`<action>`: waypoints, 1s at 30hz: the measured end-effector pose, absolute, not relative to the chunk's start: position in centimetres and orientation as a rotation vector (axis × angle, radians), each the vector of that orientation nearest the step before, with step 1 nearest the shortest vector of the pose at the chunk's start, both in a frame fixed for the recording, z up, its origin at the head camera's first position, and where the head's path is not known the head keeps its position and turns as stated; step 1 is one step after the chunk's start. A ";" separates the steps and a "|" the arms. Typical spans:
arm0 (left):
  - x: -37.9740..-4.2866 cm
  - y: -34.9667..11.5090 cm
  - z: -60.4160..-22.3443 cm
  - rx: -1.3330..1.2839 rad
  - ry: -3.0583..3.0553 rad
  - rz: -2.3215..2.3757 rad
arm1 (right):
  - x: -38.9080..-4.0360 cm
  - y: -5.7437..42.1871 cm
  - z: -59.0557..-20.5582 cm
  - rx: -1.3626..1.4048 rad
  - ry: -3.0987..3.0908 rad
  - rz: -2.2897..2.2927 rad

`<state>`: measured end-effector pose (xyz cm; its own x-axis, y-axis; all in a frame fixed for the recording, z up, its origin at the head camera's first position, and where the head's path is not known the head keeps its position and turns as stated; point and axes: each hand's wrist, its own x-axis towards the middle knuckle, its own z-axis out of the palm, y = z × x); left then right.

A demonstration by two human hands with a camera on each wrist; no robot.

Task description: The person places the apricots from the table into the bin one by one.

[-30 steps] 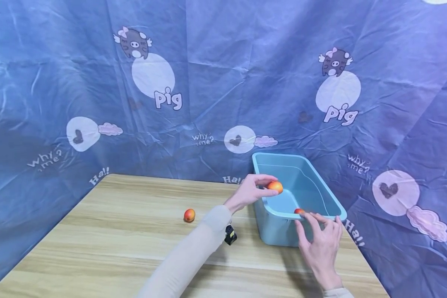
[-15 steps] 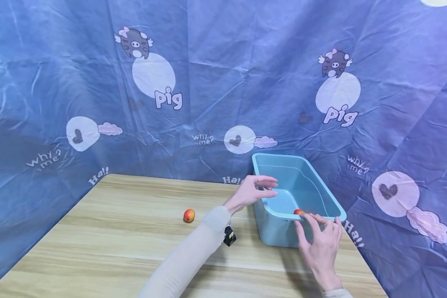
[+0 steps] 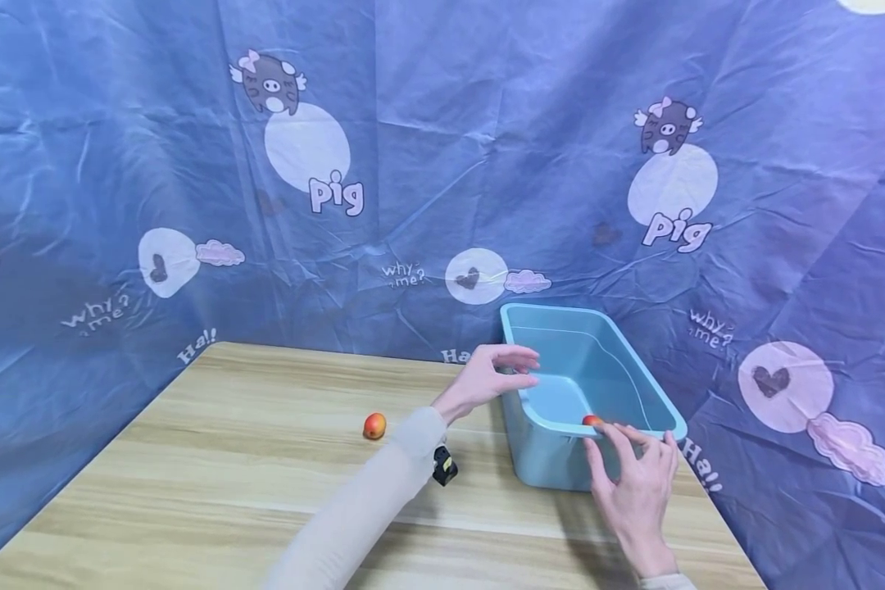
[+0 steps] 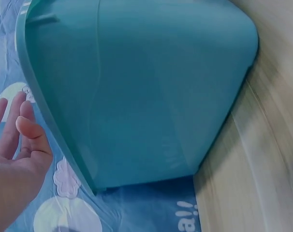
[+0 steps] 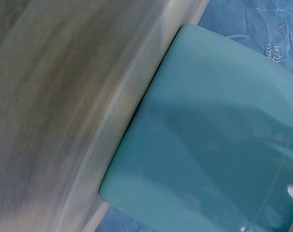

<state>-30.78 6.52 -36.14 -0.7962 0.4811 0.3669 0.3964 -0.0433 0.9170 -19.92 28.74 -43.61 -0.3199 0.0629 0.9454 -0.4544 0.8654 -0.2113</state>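
A blue plastic bin (image 3: 619, 360) stands on the wooden table at the right. My left hand (image 3: 490, 377) hovers over its left rim, thumb and fingers apart with nothing between them. The left wrist view has that hand (image 4: 21, 150) beside the bin's rim. At the near rim, my right hand (image 3: 637, 487) grips the edge, fingertips on top and thumb against the outer wall. Just behind that rim, inside the bin, part of a red fruit (image 3: 592, 419) shows. Another small, oval, red-and-yellow fruit (image 3: 374, 426) lies on the table, left of the bin.
The wooden table (image 3: 214, 483) runs up to a blue printed cloth (image 3: 428, 147) hanging behind and to both sides. The bin's far end stands close to this cloth. A small black device (image 3: 445, 465) sits under the left wrist.
My left hand has let go of a red-and-yellow fruit over the bin; that fruit is now out of sight. Afterwards the hand has drawn back slightly left. The right hand has stayed put.
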 end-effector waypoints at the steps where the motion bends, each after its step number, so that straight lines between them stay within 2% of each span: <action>1: -30.8 6.2 -36.1 0.974 2.129 2.000 | -19.9 28.7 -43.6 0.293 -1.831 0.532; 15: -32.1 1.5 -37.8 0.921 2.144 2.069 | -20.0 28.4 -43.3 0.279 -1.839 0.524; 30: -32.9 -4.3 -39.8 0.714 2.182 2.082 | -20.1 28.2 -43.6 0.269 -1.822 0.537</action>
<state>-32.94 -4.31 -39.82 -0.8930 0.3524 0.2798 0.2961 -0.0081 0.9551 -20.13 28.17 -43.59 -0.3145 0.0846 0.9455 -0.4416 0.8687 -0.2246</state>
